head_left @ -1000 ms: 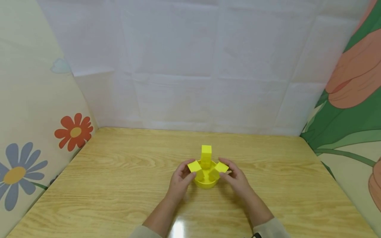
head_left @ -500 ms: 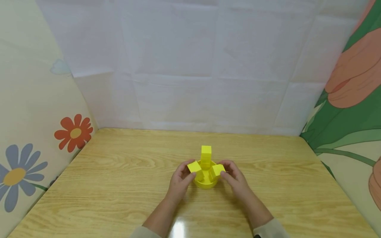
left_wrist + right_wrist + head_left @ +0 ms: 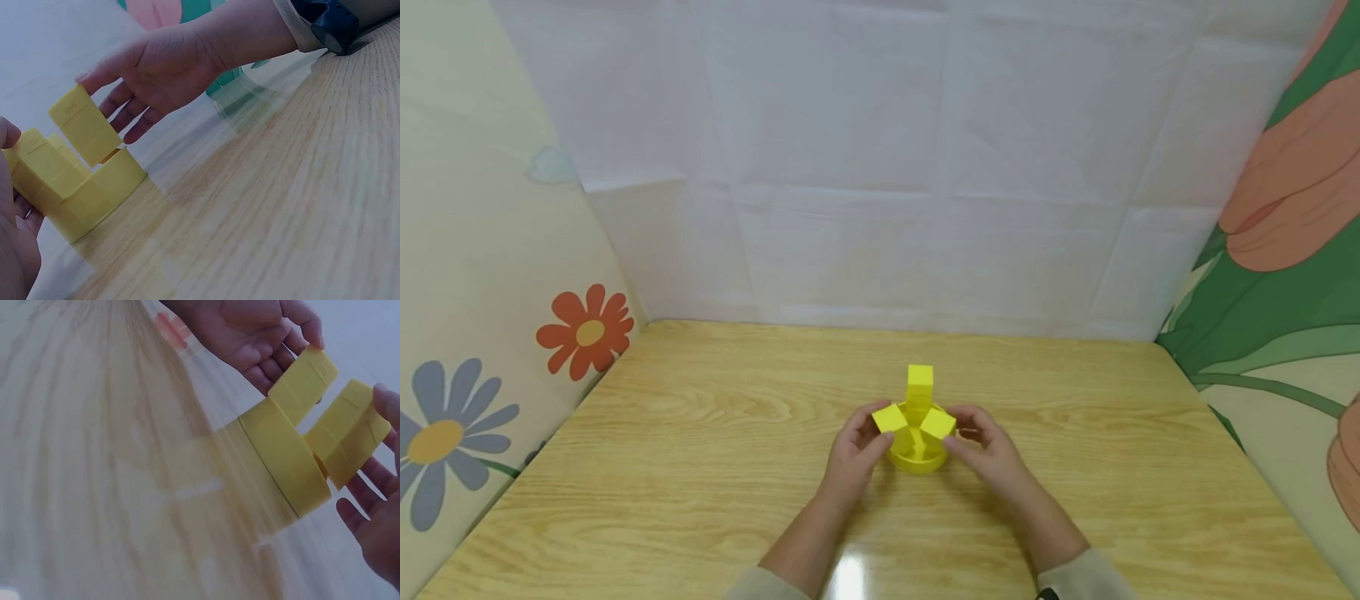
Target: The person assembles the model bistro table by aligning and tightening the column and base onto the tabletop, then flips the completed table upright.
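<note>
A round, shallow yellow dish (image 3: 917, 467) stands on the table with three yellow rectangular blocks in it. My left hand (image 3: 852, 456) pinches the left block (image 3: 891, 422) between thumb and fingers; this block leans outward. On the other side, my right hand (image 3: 997, 459) holds the right block (image 3: 937, 424) by thumb and forefinger near its top. At the back, an upright block (image 3: 921, 385) is touched by neither hand. In the right wrist view, the right block's lower end (image 3: 336, 478) sits at the dish's rim (image 3: 284, 462); whether it touches the dish floor is hidden.
The wooden table (image 3: 700, 467) reaches back to a white sheet (image 3: 850, 167). Flower-printed cloths hang on the left (image 3: 467, 225) and right (image 3: 1285, 317). A dark watch-like band (image 3: 334, 25) is on the right wrist.
The right block has swung inward to the left, toward the dish's middle, and my right hand's fingertips have followed it. My left hand, the left block and the back block stay in place.
</note>
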The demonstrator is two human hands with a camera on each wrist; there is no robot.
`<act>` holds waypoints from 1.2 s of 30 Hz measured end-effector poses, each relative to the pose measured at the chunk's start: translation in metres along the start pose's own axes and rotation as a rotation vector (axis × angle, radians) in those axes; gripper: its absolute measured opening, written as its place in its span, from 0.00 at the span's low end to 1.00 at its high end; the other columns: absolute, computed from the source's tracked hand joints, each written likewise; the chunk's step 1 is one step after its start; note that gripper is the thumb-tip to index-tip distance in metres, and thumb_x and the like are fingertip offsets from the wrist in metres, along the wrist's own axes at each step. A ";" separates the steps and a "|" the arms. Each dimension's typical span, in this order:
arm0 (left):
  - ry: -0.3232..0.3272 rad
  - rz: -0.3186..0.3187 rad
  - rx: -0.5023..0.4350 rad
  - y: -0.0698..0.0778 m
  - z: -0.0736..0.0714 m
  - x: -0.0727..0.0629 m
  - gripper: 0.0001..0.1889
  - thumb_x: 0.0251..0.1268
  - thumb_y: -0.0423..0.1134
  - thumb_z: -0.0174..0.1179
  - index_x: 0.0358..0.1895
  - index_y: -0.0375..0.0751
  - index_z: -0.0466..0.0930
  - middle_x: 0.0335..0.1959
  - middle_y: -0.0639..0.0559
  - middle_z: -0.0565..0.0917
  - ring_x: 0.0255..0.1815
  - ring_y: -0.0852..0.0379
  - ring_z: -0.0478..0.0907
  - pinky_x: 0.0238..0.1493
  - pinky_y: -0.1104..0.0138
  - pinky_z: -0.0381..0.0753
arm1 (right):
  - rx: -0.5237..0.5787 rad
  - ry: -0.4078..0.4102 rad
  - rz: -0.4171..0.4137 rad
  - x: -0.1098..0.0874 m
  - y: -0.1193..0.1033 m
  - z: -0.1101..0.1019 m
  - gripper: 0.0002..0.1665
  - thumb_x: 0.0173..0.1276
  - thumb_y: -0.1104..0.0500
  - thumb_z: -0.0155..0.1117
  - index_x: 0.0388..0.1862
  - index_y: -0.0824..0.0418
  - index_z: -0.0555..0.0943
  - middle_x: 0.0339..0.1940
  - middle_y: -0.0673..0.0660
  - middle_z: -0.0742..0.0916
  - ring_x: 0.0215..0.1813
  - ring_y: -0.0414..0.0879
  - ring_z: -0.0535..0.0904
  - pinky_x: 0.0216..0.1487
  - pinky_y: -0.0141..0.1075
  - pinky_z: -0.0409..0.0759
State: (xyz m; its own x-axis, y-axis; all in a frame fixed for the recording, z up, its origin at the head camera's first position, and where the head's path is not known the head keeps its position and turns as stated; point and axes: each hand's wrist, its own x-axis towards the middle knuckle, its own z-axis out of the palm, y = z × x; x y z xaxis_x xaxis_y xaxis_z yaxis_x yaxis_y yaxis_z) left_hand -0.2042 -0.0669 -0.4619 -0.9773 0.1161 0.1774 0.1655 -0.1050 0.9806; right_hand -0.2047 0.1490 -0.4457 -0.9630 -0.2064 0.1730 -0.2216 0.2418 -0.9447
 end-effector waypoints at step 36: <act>0.009 0.005 0.020 0.000 0.000 0.000 0.23 0.67 0.26 0.54 0.64 0.29 0.69 0.64 0.34 0.74 0.60 0.63 0.74 0.59 0.76 0.74 | -0.014 0.167 0.074 0.016 -0.004 0.017 0.25 0.64 0.62 0.68 0.60 0.61 0.76 0.45 0.58 0.80 0.46 0.43 0.73 0.50 0.31 0.75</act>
State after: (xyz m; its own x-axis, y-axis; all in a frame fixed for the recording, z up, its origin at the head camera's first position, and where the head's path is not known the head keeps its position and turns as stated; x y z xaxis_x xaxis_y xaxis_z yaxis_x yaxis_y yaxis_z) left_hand -0.2041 -0.0672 -0.4618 -0.9776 0.1067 0.1816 0.1730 -0.0853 0.9812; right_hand -0.2166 0.1287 -0.4438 -0.9886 -0.0279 0.1478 -0.1499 0.2640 -0.9528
